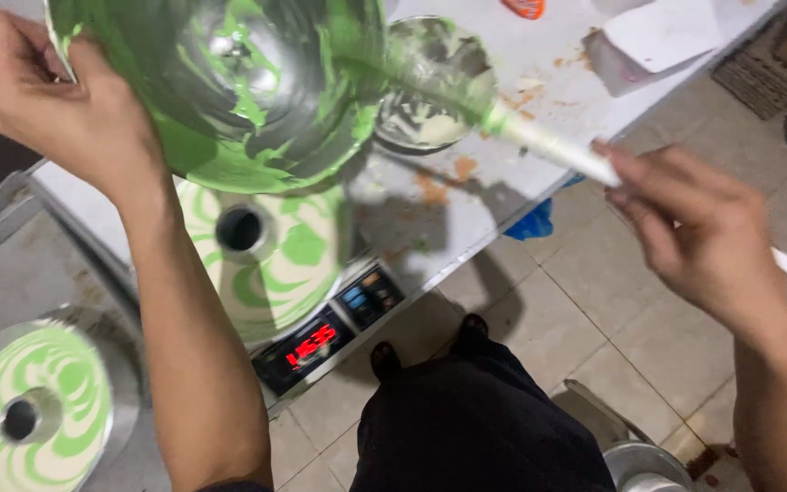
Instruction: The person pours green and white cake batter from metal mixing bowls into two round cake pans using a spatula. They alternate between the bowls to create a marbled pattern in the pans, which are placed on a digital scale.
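The left hand (pixel 56 96) gripped the rim of a tilted steel bowl (pixel 229 82), nearly scraped out, only green smears left. The right hand (pixel 703 228) clasped a spatula (pixel 548 144) reaching into it. Below, a tube pan (pixel 266 260) on the scale (pixel 330 333) was swirled full; another pan (pixel 34 405) sat finished beside it.

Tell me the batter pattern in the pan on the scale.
Green and cream swirls in the pan, clearest in the head view.
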